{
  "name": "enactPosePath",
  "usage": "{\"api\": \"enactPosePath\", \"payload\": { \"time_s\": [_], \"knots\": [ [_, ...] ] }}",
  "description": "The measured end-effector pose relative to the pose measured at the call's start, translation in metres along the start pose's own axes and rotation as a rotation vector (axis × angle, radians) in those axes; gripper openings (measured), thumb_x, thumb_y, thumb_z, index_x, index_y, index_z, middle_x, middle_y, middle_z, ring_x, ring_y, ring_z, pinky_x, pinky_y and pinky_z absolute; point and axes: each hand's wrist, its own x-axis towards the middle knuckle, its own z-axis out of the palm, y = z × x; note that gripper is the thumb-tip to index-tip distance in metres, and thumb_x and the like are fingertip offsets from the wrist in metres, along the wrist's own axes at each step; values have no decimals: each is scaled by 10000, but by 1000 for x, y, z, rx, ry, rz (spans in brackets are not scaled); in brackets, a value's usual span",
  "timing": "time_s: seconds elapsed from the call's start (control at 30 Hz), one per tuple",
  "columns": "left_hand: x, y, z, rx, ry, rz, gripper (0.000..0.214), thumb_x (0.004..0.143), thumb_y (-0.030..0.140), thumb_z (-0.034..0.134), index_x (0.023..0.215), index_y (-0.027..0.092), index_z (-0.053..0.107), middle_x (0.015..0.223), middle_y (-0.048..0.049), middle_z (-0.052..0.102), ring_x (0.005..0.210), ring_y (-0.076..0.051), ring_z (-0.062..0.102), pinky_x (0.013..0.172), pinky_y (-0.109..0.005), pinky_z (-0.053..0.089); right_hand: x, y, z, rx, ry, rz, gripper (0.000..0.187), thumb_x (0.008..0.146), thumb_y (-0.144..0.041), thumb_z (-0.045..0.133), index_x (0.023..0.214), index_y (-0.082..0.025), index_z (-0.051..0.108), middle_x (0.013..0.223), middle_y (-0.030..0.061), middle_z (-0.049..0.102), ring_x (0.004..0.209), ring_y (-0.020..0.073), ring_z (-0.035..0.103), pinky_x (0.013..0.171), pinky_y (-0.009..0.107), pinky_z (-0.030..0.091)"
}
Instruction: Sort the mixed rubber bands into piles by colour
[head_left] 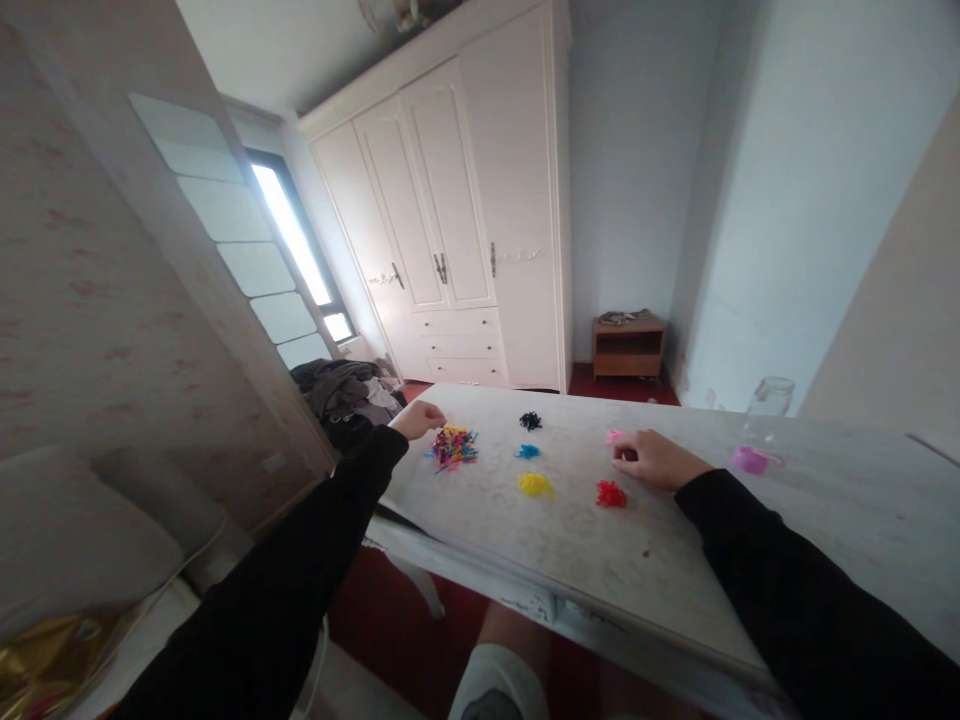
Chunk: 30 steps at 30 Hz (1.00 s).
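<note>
Our left hand [418,418] curls at the mixed pile [453,447] near the left edge of the table [570,545], right hand [656,460] half-closed by pink bits [615,437] — featherlight, we'd pinch them.

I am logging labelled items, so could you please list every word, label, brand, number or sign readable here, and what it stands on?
None: no text can be read. The white table, the mixed pile of coloured pieces at the left hand, the small sorted piles by the right hand, the glass jar and the white wardrobe show no lettering.
</note>
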Motion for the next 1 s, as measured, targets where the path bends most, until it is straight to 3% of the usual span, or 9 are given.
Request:
{"api": "enactPosePath", "payload": {
  "time_s": [0.17,0.33,0.6,0.8,1.0],
  "knots": [
    [-2,5,-10,-35,-25,-16,229,654,332,774,731,117,750,605,-34,691,532,-124,567,525,-232,426,0,1,1,10,-8,4,193,788,-301,575,672,-175,664,625,38,630,598,176,547,631,315,375],
    [-5,12,-15,-80,-52,-10,232,598,284,817,746,118,748,669,-57,734,596,-155,637,551,-243,472,-1,-1,0,24,-17,2,203,788,-305,573,640,-185,643,616,35,618,597,183,549,632,323,371],
    [-10,23,-12,-166,-16,23,267,610,315,847,730,114,717,628,-49,713,554,-135,613,530,-237,471,-1,-2,-1,8,-28,29,194,787,-319,559,675,-188,647,626,36,627,604,186,564,638,324,380],
    [-15,48,7,-298,-70,59,374,656,388,860,839,104,700,698,-73,740,669,-178,703,676,-304,583,0,-1,-1,8,-26,17,224,784,-340,562,673,-178,671,616,37,620,594,183,548,636,323,372],
    [-25,112,50,-612,-202,211,380,653,366,894,845,111,687,802,-84,767,771,-187,740,759,-317,595,1,-3,-3,14,17,9,229,798,-338,571,693,-172,688,617,27,628,590,167,535,637,312,377]
  ]
}}
